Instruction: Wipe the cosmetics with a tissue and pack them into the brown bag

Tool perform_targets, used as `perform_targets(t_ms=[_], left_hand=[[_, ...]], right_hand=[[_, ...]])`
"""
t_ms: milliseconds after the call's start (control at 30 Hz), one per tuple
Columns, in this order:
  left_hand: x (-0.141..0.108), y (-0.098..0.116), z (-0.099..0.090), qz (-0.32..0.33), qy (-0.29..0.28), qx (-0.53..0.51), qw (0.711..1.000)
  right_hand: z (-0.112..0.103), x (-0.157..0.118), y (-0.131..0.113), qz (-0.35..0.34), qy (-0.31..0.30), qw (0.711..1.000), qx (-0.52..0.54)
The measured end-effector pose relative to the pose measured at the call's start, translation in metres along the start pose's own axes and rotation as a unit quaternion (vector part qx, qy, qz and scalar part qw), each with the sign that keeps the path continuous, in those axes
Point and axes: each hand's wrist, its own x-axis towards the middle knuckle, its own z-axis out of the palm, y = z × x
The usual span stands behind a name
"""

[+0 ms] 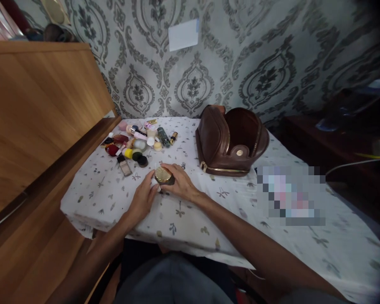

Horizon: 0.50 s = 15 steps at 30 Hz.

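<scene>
In front of me, just above the table, my right hand (pixel 180 182) is closed around a round container with a shiny gold lid (pixel 163 174) and a dark side. It looks like a cosmetic jar or compact. My left hand (pixel 145 193) is closed at the container's left side, its fingertips against it. A bit of white (pixel 153 182) shows between the left fingers and the container; its kind cannot be made out. Beyond the hands lie a foundation bottle (pixel 124 166) and a small black round pot (pixel 142 161).
Several cosmetics, among them a dark green bottle (pixel 163 137) and a gold-and-black lipstick (pixel 174 138), cluster at the back left. An unzipped brown bag (pixel 213 143) stands right of them. A blurred-out item (pixel 291 196) lies further right on the patterned tablecloth (pixel 107 202).
</scene>
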Motion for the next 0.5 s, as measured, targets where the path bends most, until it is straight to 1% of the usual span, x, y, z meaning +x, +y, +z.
perform_targets(t_ms=[100,200,300,400,500], left_hand=[[0.005,0.007,-0.01,0.016,0.028,0.004,0.999],[0.011,0.009,-0.018,0.061,0.051,0.02,0.997],[0.015,0.003,-0.021,0.099,0.059,0.027,0.993],[0.017,-0.003,-0.023,0.113,0.062,0.028,0.991],[0.015,-0.004,-0.02,0.139,0.066,0.046,0.987]], right_hand=[[0.003,-0.001,-0.001,0.013,0.01,0.995,0.096],[0.006,0.0,0.0,0.023,-0.003,0.985,0.17],[0.004,0.001,0.001,0.012,-0.011,0.981,0.191],[-0.001,0.001,0.0,0.004,-0.015,0.981,0.193],[-0.006,0.001,0.0,0.002,-0.008,0.983,0.182]])
